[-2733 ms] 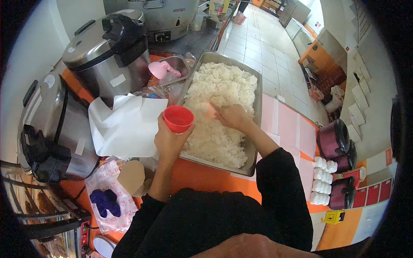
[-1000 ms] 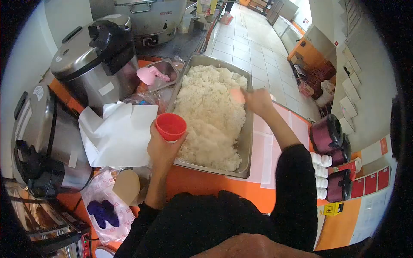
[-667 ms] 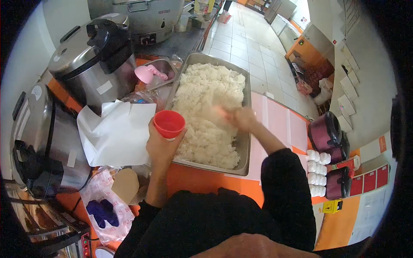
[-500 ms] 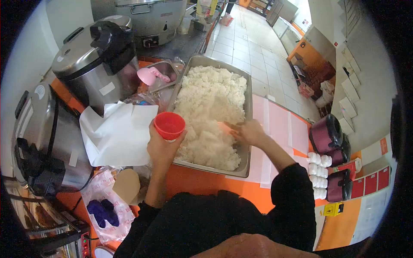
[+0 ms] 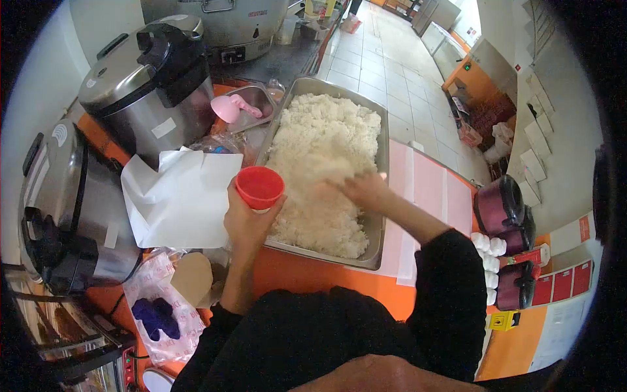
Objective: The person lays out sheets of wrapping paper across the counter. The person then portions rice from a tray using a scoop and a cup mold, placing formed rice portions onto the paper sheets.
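A deep metal tray (image 5: 381,225) holds a thick bed of white rice (image 5: 326,127). Over the middle of the rice, my right hand (image 5: 367,193) is closed around what looks like a pinkish-orange rice paddle (image 5: 323,191). Motion smears the paddle, and the fingers cover much of it. Just left of the tray, my left hand (image 5: 247,221) grips a red plastic cup (image 5: 260,187) with its mouth facing up. The cup's inside shows red, with no contents that I can make out.
Two steel rice cookers (image 5: 140,78) stand on the left, near white paper (image 5: 179,196). A pink scoop (image 5: 226,108) rests in a small metal pan (image 5: 260,101). Pink sheets (image 5: 428,183) lie right of the tray, with white stacked items (image 5: 486,261) beyond. Purple gloves (image 5: 155,318) lie lower left.
My right hand has shifted slightly left and up over the rice, with the paddle moving across it. The left hand still holds the red cup in nearly the same place.
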### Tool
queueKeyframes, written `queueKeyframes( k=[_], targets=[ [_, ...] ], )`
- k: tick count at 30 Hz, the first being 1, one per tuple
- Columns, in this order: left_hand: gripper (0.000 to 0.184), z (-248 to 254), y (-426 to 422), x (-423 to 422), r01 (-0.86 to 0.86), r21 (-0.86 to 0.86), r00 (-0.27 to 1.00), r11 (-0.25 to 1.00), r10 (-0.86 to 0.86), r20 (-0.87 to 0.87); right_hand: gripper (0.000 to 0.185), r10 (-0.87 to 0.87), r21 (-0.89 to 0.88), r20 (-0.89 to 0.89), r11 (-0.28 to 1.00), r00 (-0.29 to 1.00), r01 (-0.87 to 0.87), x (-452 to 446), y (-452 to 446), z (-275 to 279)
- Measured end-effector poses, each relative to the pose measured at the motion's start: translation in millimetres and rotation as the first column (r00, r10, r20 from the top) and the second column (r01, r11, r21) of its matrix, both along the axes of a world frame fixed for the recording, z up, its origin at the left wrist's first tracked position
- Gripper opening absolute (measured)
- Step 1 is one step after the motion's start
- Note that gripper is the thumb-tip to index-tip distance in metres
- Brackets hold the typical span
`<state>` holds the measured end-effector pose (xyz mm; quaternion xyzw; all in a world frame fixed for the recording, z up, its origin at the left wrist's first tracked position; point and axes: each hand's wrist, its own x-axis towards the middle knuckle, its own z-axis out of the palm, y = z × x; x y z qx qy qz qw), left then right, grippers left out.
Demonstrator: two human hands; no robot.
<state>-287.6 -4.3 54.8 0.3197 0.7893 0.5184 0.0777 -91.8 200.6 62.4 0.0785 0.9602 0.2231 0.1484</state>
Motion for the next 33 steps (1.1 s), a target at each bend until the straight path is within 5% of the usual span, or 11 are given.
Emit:
queueKeyframes(
  k=[2, 5, 8, 14, 16, 18, 20, 25, 29, 33],
  targets=[
    [0.084, -2.0, 1.1, -0.6, 0.001, 0.016, 1.000, 1.000, -0.001, -0.014, 0.064, -0.102, 0.026, 0.019, 0.994, 0.995, 0.102, -19.8, 21.7, 7.2],
    [0.085, -6.2, 1.8, -2.2, -0.006, 0.013, 0.999, 1.000, 0.006, -0.041, 0.052, 0.000, 0.084, -0.227, 0.996, 0.974, 0.019, -34.9, 37.0, 19.7],
    [0.085, -2.5, 2.3, 0.1, -0.010, -0.016, 1.000, 1.000, 0.009, -0.019, 0.050, -0.130, -0.085, -0.284, 0.990, 0.950, 0.110, -66.6, 44.4, -3.8],
    [0.080, 0.4, 2.3, 0.2, -0.011, 0.066, 1.000, 0.998, 0.010, 0.012, 0.051, -0.169, -0.311, -0.292, 0.948, 0.941, 0.074, -56.6, 25.7, -34.8],
    [0.078, 0.0, 2.1, 0.7, -0.003, 0.107, 1.000, 0.994, 0.000, 0.031, 0.049, -0.279, -0.292, -0.120, 0.927, 0.953, 0.235, -47.3, -0.1, -18.6],
    [0.078, 1.0, 1.7, 2.3, -0.031, 0.072, 1.000, 0.997, 0.031, 0.003, 0.047, -0.257, -0.311, -0.094, 0.925, 0.962, 0.217, -30.8, -18.8, -17.3],
    [0.079, 1.3, 1.4, 0.7, -0.032, 0.070, 0.999, 0.997, 0.032, 0.005, 0.046, -0.102, -0.361, -0.233, 0.933, 0.967, 0.011, -5.5, -18.0, -18.5],
    [0.082, -1.4, 1.6, -1.1, -0.023, 0.111, 0.998, 0.994, 0.017, 0.060, 0.051, -0.104, -0.235, -0.200, 0.970, 0.974, 0.056, -10.7, -47.4, 64.8],
    [0.081, -0.2, 1.8, -1.0, -0.041, 0.088, 0.998, 0.995, 0.036, 0.059, 0.055, 0.105, -0.165, -0.232, 0.975, 0.967, -0.146, -38.5, -90.8, 4.9],
    [0.077, 0.4, 1.2, -2.2, -0.053, 0.079, 0.996, 0.995, 0.047, 0.070, 0.051, -0.032, -0.018, -0.303, 0.999, 0.953, 0.028, -66.6, -41.6, -8.9]
  ],
)
